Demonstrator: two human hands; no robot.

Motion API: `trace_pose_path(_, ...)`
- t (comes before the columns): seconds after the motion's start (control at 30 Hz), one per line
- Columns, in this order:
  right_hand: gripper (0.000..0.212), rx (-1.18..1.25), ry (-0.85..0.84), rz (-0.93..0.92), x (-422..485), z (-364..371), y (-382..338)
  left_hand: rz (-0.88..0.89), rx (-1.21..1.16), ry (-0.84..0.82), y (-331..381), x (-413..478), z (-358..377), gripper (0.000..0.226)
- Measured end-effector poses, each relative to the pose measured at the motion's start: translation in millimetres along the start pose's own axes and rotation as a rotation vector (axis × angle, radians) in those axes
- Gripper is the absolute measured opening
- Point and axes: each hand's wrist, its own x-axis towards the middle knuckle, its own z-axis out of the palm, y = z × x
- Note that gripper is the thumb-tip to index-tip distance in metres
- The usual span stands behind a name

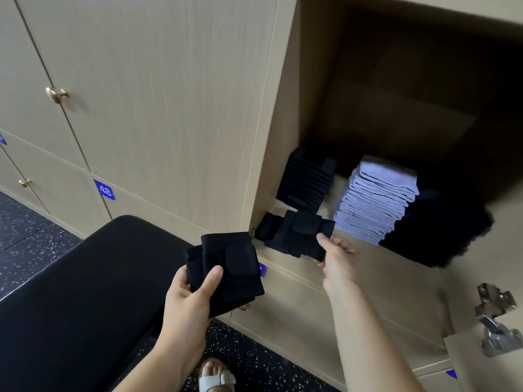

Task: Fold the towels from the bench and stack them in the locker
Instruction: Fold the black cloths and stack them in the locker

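My left hand [189, 298] grips a small pile of folded black towels [226, 267] above the end of the black bench [85, 292]. My right hand [335, 254] pinches the corner of another folded black towel [297, 233] lying at the front edge of the open locker [283, 137]. Inside the locker stands a tall stack of folded black towels [307, 179] on the left. Beside it, to the right, is a tall stack of folded pale lilac towels [376, 199]. A dark heap [441, 236] fills the locker's right side, its detail lost in shadow.
Closed wooden locker doors with brass knobs [57, 94] cover the wall at left, one marked with a blue 48 label [105, 190]. The open door's metal hinge [495, 321] is at lower right. My sandalled foot [216, 376] stands on the speckled dark floor.
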Motion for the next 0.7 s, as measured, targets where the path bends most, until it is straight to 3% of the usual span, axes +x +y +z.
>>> trace_pose_path(0.47,0.025,-0.094,-0.021,0.011,20.0,41.2,19.4,-0.005,-0.003,-0.001,-5.8,13.9,-9.6,0.022)
trace_pose_path(0.6,0.010,-0.262,-0.007,-0.064,29.8,44.3,28.3,-0.005,0.009,0.000,-8.7,13.7,-10.2,0.022)
trace_pose_path(0.7,0.025,-0.475,-0.023,-0.132,32.3,45.7,33.9,-0.005,0.019,0.005,-10.9,13.4,-10.5,0.023)
